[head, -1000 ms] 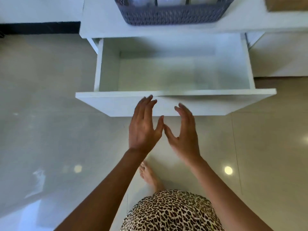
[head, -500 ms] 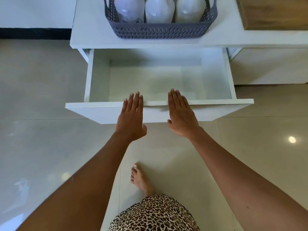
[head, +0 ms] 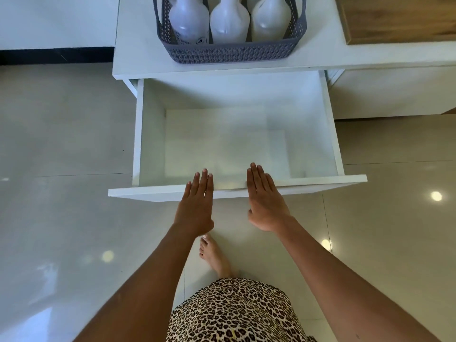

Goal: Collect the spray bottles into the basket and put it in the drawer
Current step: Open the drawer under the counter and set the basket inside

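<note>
A grey woven basket (head: 232, 54) stands on the white cabinet top (head: 138, 62) and holds three white spray bottles (head: 228, 23) lying side by side, their heads out of frame. Below it the white drawer (head: 237, 191) is pulled out, with nothing inside. My left hand (head: 196, 206) and my right hand (head: 265, 201) hover flat, palms down, over the drawer's front edge, fingers straight and holding nothing.
A wooden board (head: 399, 18) lies on the cabinet top at the right. Glossy beige floor tiles (head: 61, 144) surround the cabinet. My bare foot (head: 214, 255) and a leopard-print garment (head: 234, 312) are below the hands. A dark strip (head: 56, 55) runs along the wall at the left.
Both hands have gone from upright and touching below the drawer front to flat, apart and over its front edge. The view has tilted, bringing the basket and bottles into sight.
</note>
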